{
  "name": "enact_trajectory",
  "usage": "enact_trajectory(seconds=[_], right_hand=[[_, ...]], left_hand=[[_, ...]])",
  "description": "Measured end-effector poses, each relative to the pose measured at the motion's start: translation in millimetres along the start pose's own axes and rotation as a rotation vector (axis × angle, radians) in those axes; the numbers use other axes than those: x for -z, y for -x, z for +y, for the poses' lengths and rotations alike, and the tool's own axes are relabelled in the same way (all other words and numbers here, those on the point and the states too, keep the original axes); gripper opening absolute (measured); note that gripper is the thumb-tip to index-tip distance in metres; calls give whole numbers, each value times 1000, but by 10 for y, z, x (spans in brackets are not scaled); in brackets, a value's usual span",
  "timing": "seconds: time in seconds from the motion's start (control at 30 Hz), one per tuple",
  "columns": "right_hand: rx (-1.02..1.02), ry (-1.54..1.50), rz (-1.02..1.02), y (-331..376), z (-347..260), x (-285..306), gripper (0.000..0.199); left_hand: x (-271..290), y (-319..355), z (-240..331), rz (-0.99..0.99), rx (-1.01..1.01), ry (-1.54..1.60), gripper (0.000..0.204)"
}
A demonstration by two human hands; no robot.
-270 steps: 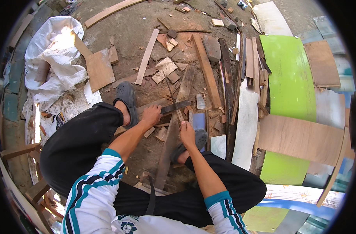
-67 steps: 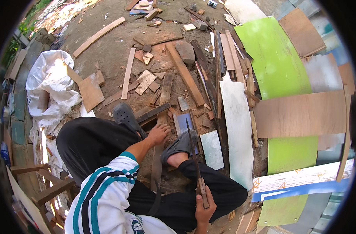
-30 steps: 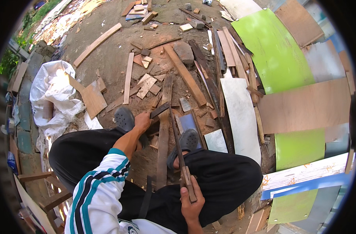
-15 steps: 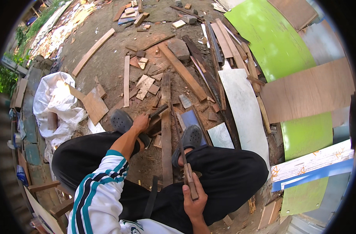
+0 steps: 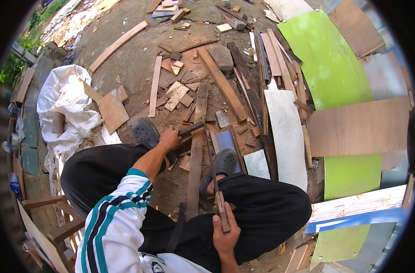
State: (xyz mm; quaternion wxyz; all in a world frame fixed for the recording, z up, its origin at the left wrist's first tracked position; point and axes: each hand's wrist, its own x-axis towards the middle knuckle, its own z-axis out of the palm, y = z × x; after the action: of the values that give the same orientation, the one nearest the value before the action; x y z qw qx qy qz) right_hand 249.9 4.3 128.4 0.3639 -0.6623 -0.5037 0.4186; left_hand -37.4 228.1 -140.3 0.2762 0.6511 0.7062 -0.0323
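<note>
My left hand (image 5: 170,138) is closed on the near end of a dark wood strip (image 5: 191,128), which reaches right across a long brown plank (image 5: 196,154) lying on the ground between my feet. In my right hand (image 5: 225,234), low in front of my lap, is the wooden handle of a handsaw (image 5: 211,157). Its long thin blade shows edge-on and points forward, its tip beside the strip's far end; whether they touch I cannot tell. Grey clogs (image 5: 225,161) are on my feet, one on each side of the plank.
Wood offcuts (image 5: 175,95) and planks (image 5: 221,84) litter the ground ahead. On the left stands a white sack (image 5: 71,107). Long boards, a white sheet (image 5: 285,132), green panels (image 5: 325,63) and a brown plywood board (image 5: 357,127) lie along the right.
The view has shifted slightly, so the scene sits a little differently. The strip's far end has moved slightly right over the plank. Both hands keep their holds.
</note>
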Motion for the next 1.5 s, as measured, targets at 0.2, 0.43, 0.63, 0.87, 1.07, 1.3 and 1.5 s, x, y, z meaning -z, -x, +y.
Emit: enact_trajectory(seconds=[0.2, 0.43, 0.63, 0.87, 1.07, 1.3, 1.5], right_hand=[[29, 36, -7, -22, -81, -7, 48], [-17, 26, -6, -33, -32, -5, 49], [-20, -26, -26, -57, -58, -20, 48], [78, -36, 60, -85, 74, 15, 50], [-43, -142, 74, -22, 381, 58, 51], [-43, -195, 76, 18, 402, 24, 50], [-36, -122, 79, 41, 451, 12, 49]], left_hand=[[23, -30, 40, 28, -45, -21, 46], [63, -92, 72, 49, -14, 28, 54], [57, -62, -40, 134, -72, 137, 43], [235, -111, -107, 196, -59, 538, 52], [463, -90, 178, 129, 1, 1089, 47], [727, 101, 546, 236, -138, 1098, 37], [680, 72, 592, 563, -196, 513, 41]])
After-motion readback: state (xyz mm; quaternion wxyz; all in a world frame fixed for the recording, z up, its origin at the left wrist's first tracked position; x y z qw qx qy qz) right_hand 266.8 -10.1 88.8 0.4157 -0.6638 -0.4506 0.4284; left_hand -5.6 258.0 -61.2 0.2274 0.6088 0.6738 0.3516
